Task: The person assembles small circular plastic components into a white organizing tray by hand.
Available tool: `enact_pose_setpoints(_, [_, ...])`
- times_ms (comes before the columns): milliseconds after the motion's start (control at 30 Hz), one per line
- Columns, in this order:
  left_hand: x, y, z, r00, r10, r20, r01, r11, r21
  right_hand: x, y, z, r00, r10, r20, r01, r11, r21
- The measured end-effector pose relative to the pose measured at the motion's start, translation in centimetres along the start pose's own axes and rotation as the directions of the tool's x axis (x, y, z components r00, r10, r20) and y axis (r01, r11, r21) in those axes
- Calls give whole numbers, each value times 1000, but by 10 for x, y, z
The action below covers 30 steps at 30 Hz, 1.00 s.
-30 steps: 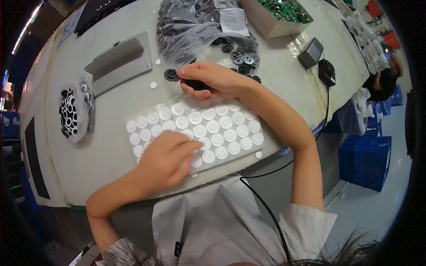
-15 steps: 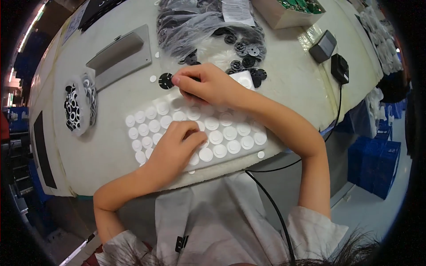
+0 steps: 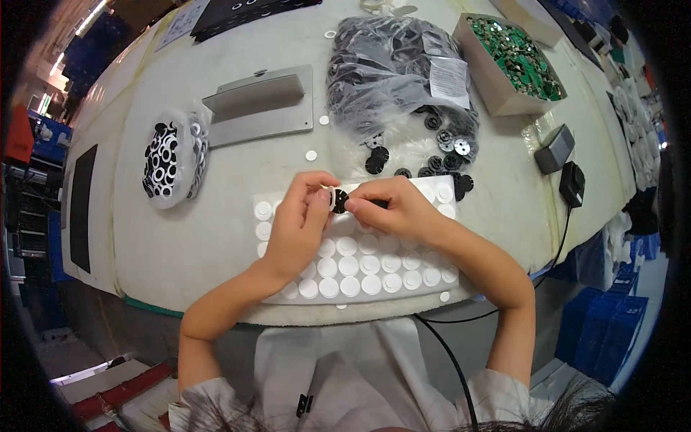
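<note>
Both of my hands meet above a white tray (image 3: 461,288) lined with rows of round white discs (image 3: 349,266). A small black slotted disc (image 3: 340,202) is pinched in the fingertips of my right hand (image 3: 400,210). My left hand (image 3: 296,227) is closed on a thin white round piece (image 3: 332,199), held up against the left side of the black disc. Whether the two are joined cannot be made out. Beyond the tray, more black discs (image 3: 435,165) spill from a clear plastic bag (image 3: 374,61).
To the left lie a bag of black-and-white rings (image 3: 164,162) and a grey metal angled plate (image 3: 266,108). At the back right stands a box (image 3: 497,97) of green circuit pieces. Two dark blocks (image 3: 554,149) sit at the right, one with a cable. A loose white disc (image 3: 311,155) lies beyond the tray.
My left hand has lifted from the white discs with a white round piece and come up to the black disc. The right hand has brought the black disc nearer. The view has shifted too.
</note>
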<state>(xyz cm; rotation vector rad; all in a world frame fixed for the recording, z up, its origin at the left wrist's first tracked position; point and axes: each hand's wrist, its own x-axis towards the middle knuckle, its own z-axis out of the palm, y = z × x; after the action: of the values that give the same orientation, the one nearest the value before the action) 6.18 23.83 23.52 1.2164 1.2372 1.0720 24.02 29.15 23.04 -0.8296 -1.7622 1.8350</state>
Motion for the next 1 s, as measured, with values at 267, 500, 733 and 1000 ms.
enact_pose_setpoints(267, [1,2,3,994,-32,107,47,989,-138,3,2,0,999,-17,-27,17,1000,-18])
enact_pose_setpoints(500, [3,1,1,997,22,77,-13,994,-113,1,-5,1,999,-39,3,39,999,-2])
enact_pose_setpoints(733, [0,-4,1,992,-31,124,49,989,-141,0,-1,9,990,-127,-59,121,987,-104])
enact_pose_setpoints(1000, [-4,-12,-1,991,70,115,-77,996,53,-3,-2,11,994,-50,-96,32,983,-182])
